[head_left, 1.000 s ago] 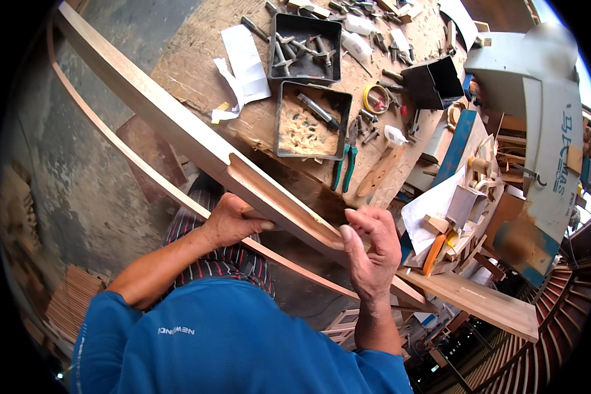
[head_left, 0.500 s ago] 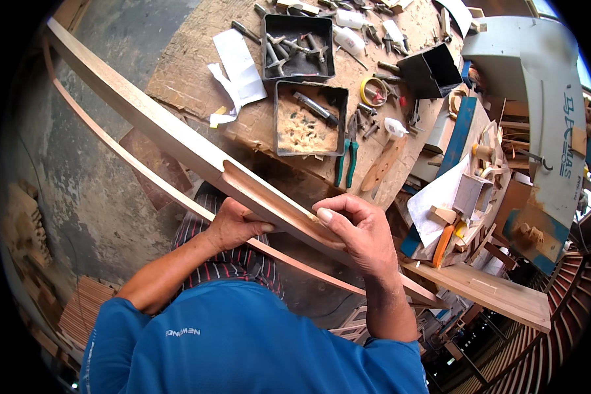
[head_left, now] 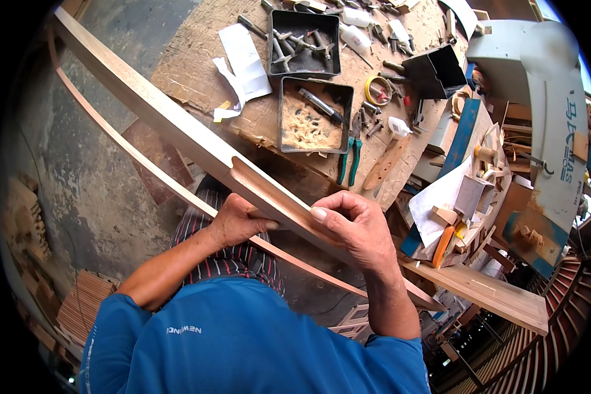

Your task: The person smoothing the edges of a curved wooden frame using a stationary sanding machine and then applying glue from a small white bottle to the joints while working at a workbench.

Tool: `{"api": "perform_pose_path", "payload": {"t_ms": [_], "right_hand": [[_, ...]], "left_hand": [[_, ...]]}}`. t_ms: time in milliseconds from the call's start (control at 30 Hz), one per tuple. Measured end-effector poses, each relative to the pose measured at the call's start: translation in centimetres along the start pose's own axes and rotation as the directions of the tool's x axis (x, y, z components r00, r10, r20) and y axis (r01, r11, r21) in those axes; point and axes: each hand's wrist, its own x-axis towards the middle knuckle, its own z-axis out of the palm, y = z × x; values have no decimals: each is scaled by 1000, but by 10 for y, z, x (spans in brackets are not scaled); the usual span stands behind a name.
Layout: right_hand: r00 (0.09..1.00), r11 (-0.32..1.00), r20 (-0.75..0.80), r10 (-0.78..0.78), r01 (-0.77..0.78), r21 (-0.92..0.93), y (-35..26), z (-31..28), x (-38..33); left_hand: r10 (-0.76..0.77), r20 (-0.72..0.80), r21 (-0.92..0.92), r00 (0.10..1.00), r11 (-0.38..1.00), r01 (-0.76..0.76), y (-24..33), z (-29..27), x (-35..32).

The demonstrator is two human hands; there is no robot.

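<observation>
A long pale wooden beam point(head_left: 148, 105) slants from the far left down toward the right in front of me. A round-ended groove point(head_left: 259, 184) is cut into its top side. My left hand point(head_left: 238, 222) is closed at the beam's near side, thumb pointing right; a short wooden edge shows between hand and beam. My right hand point(head_left: 358, 230) grips the beam at the groove's right part, thumb and curled forefinger close together over it. Whether a small bit lies between those fingertips is hidden. A thin curved wooden strip point(head_left: 134, 157) runs below the beam, passing behind my left hand.
Beyond the beam stands a worn workbench point(head_left: 197, 72). It bears a black tray of metal bits point(head_left: 339, 65), a tray with sawdust point(head_left: 284, 134), green-handled pliers point(head_left: 355, 164) and torn white paper point(head_left: 243, 56). A large grey machine point(head_left: 538, 72) stands at the right.
The right thumb and forefinger have shifted slightly along the groove; a small pale bit seen at their tips is no longer visible. The bench appears shifted slightly right. The left hand keeps its hold.
</observation>
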Motion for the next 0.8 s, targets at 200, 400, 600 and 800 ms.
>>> {"api": "perform_pose_path", "payload": {"t_ms": [200, 400, 600, 800], "right_hand": [[999, 998, -6, 34, -33, 46, 0, -1, 1], [998, 997, 1, 64, -64, -49, -5, 0, 2], [999, 996, 11, 53, -52, -78, -7, 1, 5], [1000, 1000, 21, 13, -13, 21, -1, -5, 5]], "left_hand": [[47, -8, 50, 999, 998, -47, 7, 0, 1], [49, -7, 34, 999, 998, -48, 7, 0, 2], [-41, 14, -21, 999, 999, 41, 7, 0, 2], [-79, 33, -130, 996, 988, 82, -4, -1, 0]]}}
